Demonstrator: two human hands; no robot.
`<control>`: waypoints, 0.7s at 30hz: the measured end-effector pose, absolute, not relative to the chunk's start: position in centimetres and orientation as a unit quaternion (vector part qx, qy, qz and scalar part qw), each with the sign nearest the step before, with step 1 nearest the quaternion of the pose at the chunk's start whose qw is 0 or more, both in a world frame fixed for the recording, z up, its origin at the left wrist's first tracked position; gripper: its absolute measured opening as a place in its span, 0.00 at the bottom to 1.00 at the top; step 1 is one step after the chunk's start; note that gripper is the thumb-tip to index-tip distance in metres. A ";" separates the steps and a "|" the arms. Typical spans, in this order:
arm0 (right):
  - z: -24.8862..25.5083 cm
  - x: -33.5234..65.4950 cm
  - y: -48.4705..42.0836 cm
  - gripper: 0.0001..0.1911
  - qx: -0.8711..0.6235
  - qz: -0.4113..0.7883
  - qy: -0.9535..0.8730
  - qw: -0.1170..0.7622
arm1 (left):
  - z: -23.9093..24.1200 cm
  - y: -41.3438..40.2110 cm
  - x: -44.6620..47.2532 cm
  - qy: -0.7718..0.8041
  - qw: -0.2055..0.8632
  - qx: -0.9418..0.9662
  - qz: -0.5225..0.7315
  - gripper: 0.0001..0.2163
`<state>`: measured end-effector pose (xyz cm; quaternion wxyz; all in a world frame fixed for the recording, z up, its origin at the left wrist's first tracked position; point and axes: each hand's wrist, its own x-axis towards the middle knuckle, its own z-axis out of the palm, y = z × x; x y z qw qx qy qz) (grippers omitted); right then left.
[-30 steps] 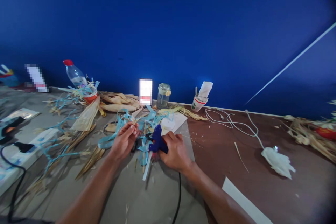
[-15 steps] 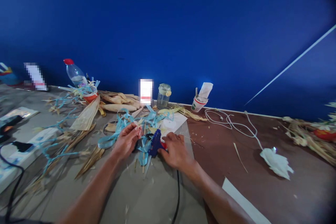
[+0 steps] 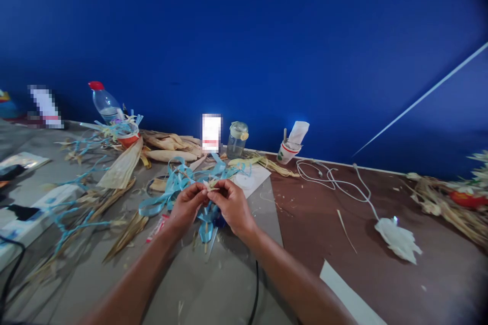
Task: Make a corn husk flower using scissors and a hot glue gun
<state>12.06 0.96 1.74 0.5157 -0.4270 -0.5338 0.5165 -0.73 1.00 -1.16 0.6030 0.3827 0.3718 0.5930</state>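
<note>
My left hand (image 3: 187, 205) and my right hand (image 3: 233, 204) meet over the grey table mat. Both are closed, their fingertips pinching a small pale piece that looks like a corn husk flower (image 3: 211, 184). Under my right hand lies a blue glue gun (image 3: 220, 221), mostly covered. Light blue ribbon (image 3: 173, 188) sits in loops just behind my left hand. More ribbon is wound on a thin stick (image 3: 206, 248) below the fingers. A small red and white packet (image 3: 157, 227) rests left of my left wrist.
Dried husks (image 3: 173, 144), a glass jar (image 3: 237, 139) and a paper cup (image 3: 287, 151) stand or lie along the blue wall. Leftward are a power strip (image 3: 49, 208), ribbon-wrapped stems (image 3: 78, 223) and a red-capped bottle (image 3: 103, 101). A white cable (image 3: 335, 177) curls on the right.
My right hand has left the glue gun and come over to my left hand, joining it on the pale husk piece. The red and white packet now shows beside my left wrist.
</note>
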 end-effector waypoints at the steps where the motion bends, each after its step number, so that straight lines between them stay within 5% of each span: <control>1: 1.6 12.0 1.0 0.08 -0.427 0.521 -0.530 0.515 | -1.3 1.0 -0.7 0.375 0.600 0.388 0.591 0.11; 21: 1.2 12.7 0.8 0.10 -0.356 0.582 -0.489 0.543 | -1.4 0.9 -0.8 0.382 0.584 0.449 0.558 0.10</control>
